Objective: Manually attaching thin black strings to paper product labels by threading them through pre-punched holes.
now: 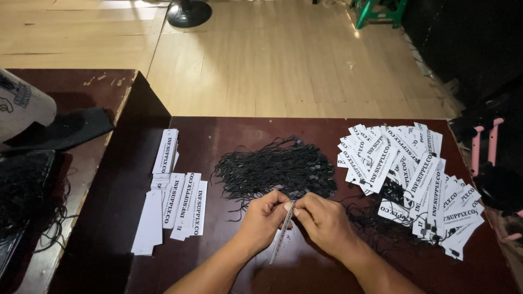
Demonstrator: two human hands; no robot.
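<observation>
Both my hands, left hand (265,214) and right hand (321,218), pinch one white tag (282,237) edge-on at six o'clock, black strings (278,167) at twelve within reach.

I am sitting in what is looking like a small home workshop for tagging goods: a dark wooden table (229,130) is bearing stacks of white paper tags (174,201), a heap of black strings (278,166) and a spread of strung tags (414,169), while pale wood flooring (283,60) is stretching beyond.
</observation>
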